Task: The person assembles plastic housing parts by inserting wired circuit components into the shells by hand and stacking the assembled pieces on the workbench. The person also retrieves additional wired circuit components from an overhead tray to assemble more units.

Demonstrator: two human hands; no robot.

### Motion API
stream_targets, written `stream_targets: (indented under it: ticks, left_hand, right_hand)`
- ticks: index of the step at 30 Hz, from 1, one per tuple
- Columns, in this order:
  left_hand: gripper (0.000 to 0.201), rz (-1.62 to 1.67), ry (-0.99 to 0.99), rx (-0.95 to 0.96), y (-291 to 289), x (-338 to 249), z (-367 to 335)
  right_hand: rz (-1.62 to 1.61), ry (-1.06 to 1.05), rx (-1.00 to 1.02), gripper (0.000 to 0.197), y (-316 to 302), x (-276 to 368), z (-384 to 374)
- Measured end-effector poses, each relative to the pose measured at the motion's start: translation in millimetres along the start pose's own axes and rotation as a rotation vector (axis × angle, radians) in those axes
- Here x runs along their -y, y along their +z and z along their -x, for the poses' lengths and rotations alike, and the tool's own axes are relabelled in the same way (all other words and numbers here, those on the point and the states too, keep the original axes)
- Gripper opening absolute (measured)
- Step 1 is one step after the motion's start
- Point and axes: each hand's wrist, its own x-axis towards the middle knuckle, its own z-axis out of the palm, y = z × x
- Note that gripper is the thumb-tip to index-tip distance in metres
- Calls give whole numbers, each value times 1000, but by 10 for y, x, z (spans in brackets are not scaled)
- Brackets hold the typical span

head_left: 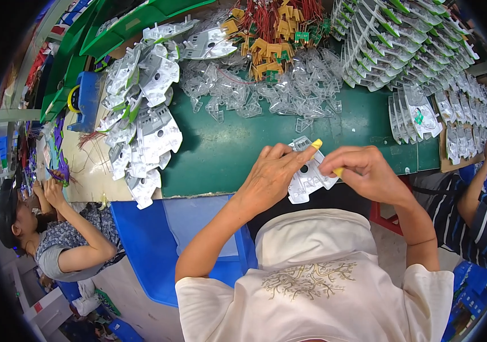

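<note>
A white plastic shell (306, 185) with a dark round hole is held at the bench's front edge, tilted over my lap. My left hand (272, 174) grips its left side, with a yellow finger cot on one fingertip across the shell's upper end. At the shell's right side is my right hand (372, 174), fingers curled in and also wearing a yellow cot. Its fingertips meet over the shell, and whatever they pinch is hidden. Beyond my hands, a heap of clear plastic pieces (226, 88) spreads over the green bench top (220, 154).
White and grey shells (158, 131) pile up on the left; tall stacks of similar shells (392, 45) stand at right. Orange and green parts with red wires (272, 43) lie at the back. A blue bin (141, 239) sits below the bench. Co-workers sit on both sides.
</note>
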Motion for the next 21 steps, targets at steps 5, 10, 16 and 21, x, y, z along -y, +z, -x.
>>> stream_targets:
  ticks: [5,10,16,21]
  left_hand:
    - [70,87,-1,-42,41,51,-32]
    - [67,135,-12,-85,67,30,-33]
    - [66,179,-14,-72,66,77,3]
    - [69,213,-46,-48,22,40,-30]
  right_hand:
    - [147,-205,-119,24,261,-67,158]
    - [383,-287,-302,28,572,-179,244]
    - [323,-135,-384,35,575,-120,261]
    - [240,-72,-375,36,758,-194,335]
